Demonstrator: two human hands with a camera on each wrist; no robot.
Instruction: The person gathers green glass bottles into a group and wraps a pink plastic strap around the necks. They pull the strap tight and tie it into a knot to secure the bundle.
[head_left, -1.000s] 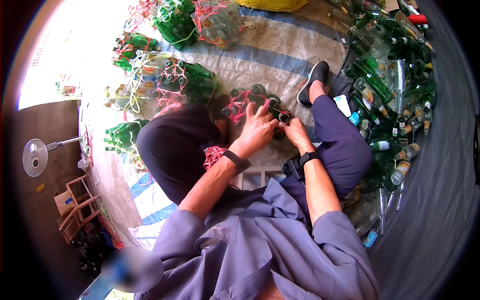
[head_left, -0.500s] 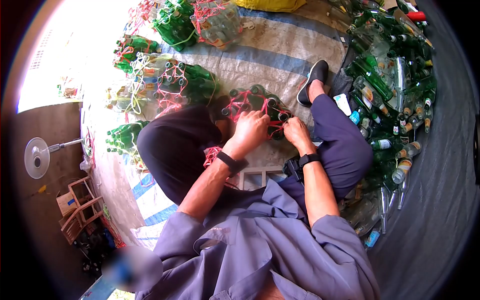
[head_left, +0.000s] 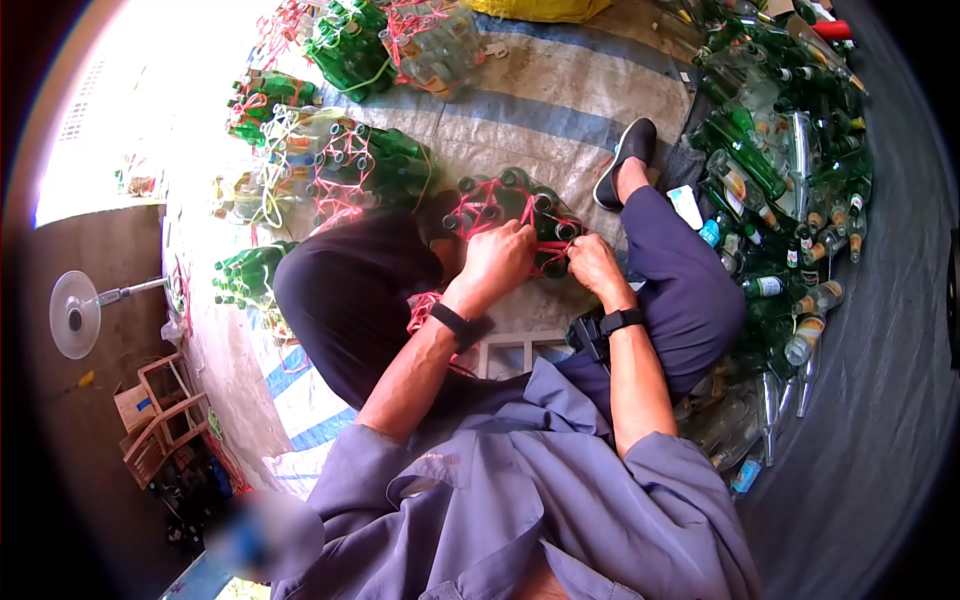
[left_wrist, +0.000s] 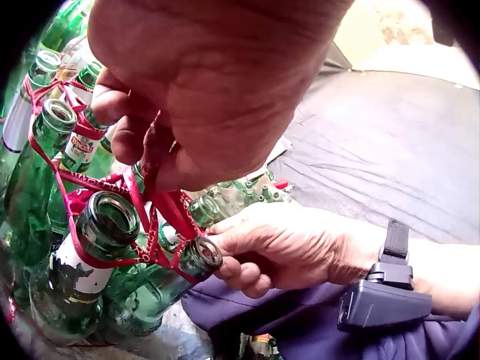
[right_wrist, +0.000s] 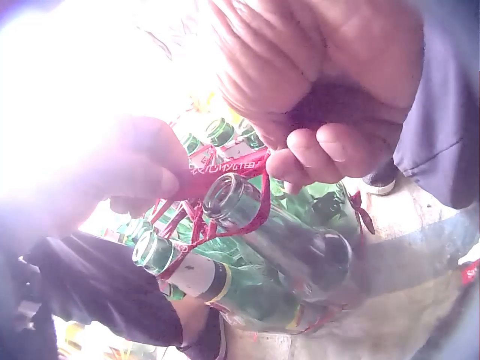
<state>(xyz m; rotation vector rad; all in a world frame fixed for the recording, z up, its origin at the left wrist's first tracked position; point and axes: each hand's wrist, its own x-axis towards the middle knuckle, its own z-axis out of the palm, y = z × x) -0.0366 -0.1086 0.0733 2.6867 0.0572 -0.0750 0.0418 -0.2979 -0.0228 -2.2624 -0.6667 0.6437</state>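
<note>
Left hand (head_left: 493,263): pinching red strap (right_wrist: 225,168) | green bottles (left_wrist: 103,235): bundled on floor sheet (head_left: 560,92), strap looped round necks | right hand (head_left: 598,264): pinching strap too | judged step: tightening strap; next calls for steady, even pull | right wrist view shows strap lettering, head view doesn't

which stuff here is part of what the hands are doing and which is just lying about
In the job: red strap, green bottles it loops around, left hand and right hand holding it.

Apparently just lying about: loose bottles (perhaps supply), other strapped bottles, white fan.
</note>
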